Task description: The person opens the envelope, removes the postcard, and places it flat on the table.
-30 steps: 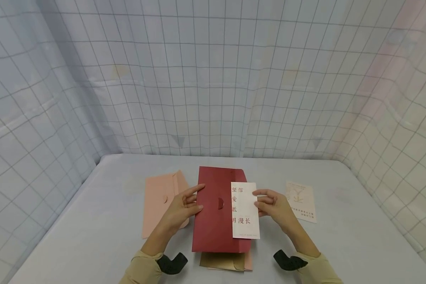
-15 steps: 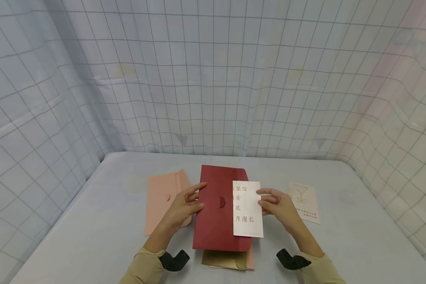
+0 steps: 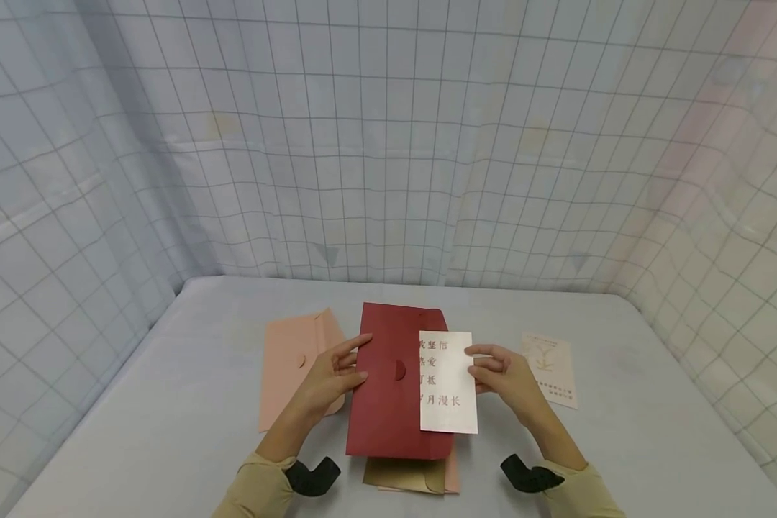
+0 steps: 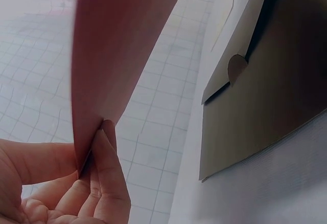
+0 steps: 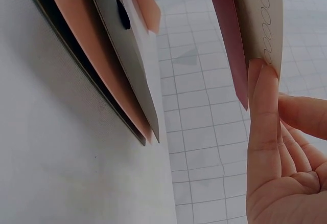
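Note:
A dark red envelope (image 3: 382, 410), with a half-round tab at mid-face, is held up off the table. My left hand (image 3: 324, 381) pinches its left edge between thumb and fingers; the left wrist view shows this grip on the envelope (image 4: 115, 55) closely. A white card (image 3: 447, 381) printed with red characters sticks out of the envelope's right side, its left part hidden inside. My right hand (image 3: 501, 374) pinches the card's right edge. In the right wrist view, the back of the card (image 5: 263, 19) carries a looped line pattern beside the red envelope.
Below the red envelope lie a gold envelope (image 3: 395, 473) and a pink one (image 3: 452, 475), overlapping. Another pink envelope (image 3: 288, 374) lies at the left on the white table (image 3: 647, 432). A printed card (image 3: 550, 368) lies at the right. Gridded curtains (image 3: 388, 180) surround the table.
The white card has slid a little to the right out of the red envelope, so more of its characters show. The left hand keeps its grip on the envelope.

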`<state>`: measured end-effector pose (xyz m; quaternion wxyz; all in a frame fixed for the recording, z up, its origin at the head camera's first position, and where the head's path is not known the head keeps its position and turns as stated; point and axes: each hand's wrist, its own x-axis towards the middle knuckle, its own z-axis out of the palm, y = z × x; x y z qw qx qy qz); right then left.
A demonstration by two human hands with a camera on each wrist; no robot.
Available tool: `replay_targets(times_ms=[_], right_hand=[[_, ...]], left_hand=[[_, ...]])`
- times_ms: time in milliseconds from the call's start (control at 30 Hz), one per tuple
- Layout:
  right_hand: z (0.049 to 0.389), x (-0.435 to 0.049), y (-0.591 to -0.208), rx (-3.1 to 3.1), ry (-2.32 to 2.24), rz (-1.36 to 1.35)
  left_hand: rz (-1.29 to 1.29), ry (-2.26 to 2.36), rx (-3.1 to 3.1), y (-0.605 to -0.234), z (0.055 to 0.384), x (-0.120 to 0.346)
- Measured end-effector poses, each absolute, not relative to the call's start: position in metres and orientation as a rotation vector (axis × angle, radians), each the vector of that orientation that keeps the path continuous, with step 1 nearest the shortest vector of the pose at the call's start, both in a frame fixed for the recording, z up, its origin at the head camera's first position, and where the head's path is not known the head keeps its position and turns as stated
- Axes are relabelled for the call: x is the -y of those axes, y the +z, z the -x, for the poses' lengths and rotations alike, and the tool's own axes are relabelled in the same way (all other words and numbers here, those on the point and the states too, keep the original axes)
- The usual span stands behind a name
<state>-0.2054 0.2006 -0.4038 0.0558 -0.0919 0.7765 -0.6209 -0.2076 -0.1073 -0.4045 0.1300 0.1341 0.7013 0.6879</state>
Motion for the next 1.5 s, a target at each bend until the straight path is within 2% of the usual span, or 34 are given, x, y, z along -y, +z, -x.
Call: replay_targets(times_ms=[1500], right_hand=[[0.209,-0.211,-0.404,-2.433,-1.863,0.241]], left_hand=[[-0.414,2.013,-2.062,-0.401,0.209,0.115]])
